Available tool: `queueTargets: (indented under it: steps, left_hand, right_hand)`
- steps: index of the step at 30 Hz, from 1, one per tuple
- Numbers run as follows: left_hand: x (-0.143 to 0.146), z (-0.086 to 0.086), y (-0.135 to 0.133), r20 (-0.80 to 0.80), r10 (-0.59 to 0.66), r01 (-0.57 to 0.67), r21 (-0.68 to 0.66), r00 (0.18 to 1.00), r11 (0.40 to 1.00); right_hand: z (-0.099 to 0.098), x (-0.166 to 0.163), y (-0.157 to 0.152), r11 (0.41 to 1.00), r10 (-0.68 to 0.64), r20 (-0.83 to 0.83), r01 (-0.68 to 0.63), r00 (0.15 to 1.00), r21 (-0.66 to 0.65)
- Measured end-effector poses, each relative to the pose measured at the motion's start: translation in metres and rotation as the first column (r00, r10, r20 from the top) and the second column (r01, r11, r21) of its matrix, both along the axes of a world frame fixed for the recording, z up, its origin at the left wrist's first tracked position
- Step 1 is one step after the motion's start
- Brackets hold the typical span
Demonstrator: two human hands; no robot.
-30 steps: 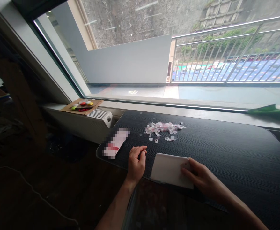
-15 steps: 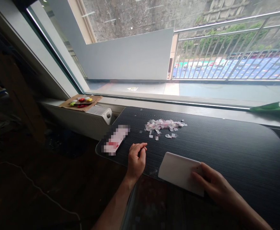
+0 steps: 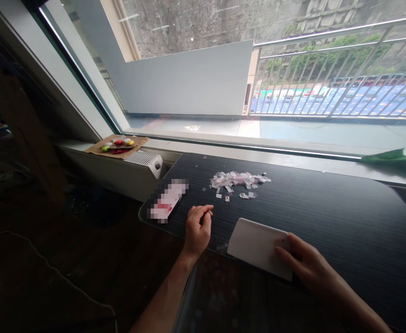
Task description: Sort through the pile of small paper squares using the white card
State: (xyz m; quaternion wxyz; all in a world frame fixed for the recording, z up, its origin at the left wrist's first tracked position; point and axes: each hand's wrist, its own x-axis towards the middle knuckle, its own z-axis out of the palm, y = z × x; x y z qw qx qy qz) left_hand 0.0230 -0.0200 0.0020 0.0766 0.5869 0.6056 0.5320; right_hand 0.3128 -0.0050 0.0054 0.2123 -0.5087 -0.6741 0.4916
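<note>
At the table's front edge I hold a white tablet-like slab (image 3: 255, 247) with rounded corners and a small dark dot near its right end. My right hand (image 3: 298, 254) is closed on that end, thumb across the near face. The slab's near side reaches past the table edge, and its other face is hidden. My left hand (image 3: 199, 226) rests on the edge to the left of it, fingers loosely bent, thumb a little apart, nothing visible in it. Beyond both hands lies a heap of small whitish-pink paper or plastic squares (image 3: 237, 180), with a few loose ones nearer me.
A pixelated pink-and-white flat item (image 3: 168, 201) lies on the black table (image 3: 328, 208) at left. Past the table's left end, a radiator (image 3: 145, 162) stands beside cardboard with colourful pieces (image 3: 118, 145). Green cloth (image 3: 393, 159) sits on the sill by the window.
My right hand and the white slab have shifted very slightly left. My left hand has stayed in place, and the heap looks the same.
</note>
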Motion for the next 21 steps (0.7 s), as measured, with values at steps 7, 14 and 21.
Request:
queueTargets:
  steps: [7, 14, 21]
  left_hand:
    - [0.0, 0.001, 0.0, -0.007, 0.002, -0.002, -0.011, 1.0, 1.0]
    - [0.0, 0.001, 0.0, -0.01, 0.001, -0.001, -0.011, 1.0, 1.0]
    - [0.001, 0.001, 0.0, -0.007, 0.005, -0.005, -0.009, 1.0, 1.0]
  right_hand:
    - [0.009, -0.006, -0.006, 0.999, -0.023, -0.006, 0.023, 1.0, 0.041]
    - [0.017, -0.025, 0.005, 0.99, -0.056, 0.006, 0.055, 0.998, 0.126]
    - [0.021, -0.037, 0.008, 0.99, -0.017, 0.001, 0.016, 1.0, 0.138]
